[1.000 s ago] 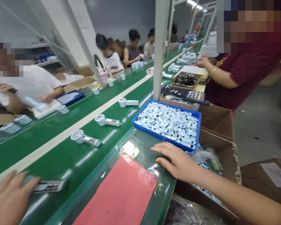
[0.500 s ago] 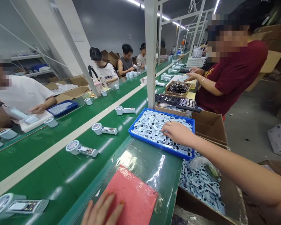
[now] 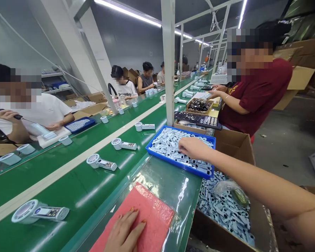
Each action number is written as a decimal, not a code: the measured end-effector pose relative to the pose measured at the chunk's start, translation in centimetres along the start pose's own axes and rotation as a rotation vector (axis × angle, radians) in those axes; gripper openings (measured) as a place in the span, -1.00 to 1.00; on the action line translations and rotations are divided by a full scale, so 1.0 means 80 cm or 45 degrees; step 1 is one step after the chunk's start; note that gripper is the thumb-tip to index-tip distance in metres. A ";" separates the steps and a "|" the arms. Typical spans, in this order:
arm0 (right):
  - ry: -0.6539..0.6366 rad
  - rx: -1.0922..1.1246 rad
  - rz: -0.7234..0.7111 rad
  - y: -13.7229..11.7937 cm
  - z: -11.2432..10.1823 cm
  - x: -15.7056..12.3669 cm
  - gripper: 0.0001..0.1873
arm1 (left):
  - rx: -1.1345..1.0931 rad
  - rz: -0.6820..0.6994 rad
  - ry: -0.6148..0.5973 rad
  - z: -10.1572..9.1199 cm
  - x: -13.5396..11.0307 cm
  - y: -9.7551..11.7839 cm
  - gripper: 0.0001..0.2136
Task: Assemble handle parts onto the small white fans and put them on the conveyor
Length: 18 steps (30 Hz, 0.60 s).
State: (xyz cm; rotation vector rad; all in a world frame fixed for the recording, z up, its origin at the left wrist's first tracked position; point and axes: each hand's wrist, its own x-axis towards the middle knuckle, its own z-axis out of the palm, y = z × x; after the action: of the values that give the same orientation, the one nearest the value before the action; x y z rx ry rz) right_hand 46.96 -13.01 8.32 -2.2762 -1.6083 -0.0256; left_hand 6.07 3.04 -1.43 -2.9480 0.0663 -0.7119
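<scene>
We see the right hand (image 3: 193, 148), fingers curled among small white parts (image 3: 170, 141) in the blue tray (image 3: 180, 164) at bench edge; grip on a part: can't tell. Left hand (image 3: 124, 232) lies flat, fingers open, on red pad (image 3: 152, 213), nr the conveyor belt (image 3: 76, 182).

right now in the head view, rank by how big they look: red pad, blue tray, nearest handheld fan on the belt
1. red pad and blue tray: close in apparent size; the pad lies nearer and runs off frame, so unsure which is larger.
2. nearest fan: clearly smallest.
</scene>
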 end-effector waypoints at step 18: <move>-0.547 1.911 -0.395 -0.258 0.101 -0.045 -0.76 | -0.947 -1.038 0.506 -0.060 0.012 0.050 -0.63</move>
State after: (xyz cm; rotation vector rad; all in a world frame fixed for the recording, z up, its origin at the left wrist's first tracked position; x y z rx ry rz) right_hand 25.29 -7.85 5.58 -0.8656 -1.2988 1.1977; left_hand 4.62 -1.42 2.81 -3.3891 -1.1249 -1.6702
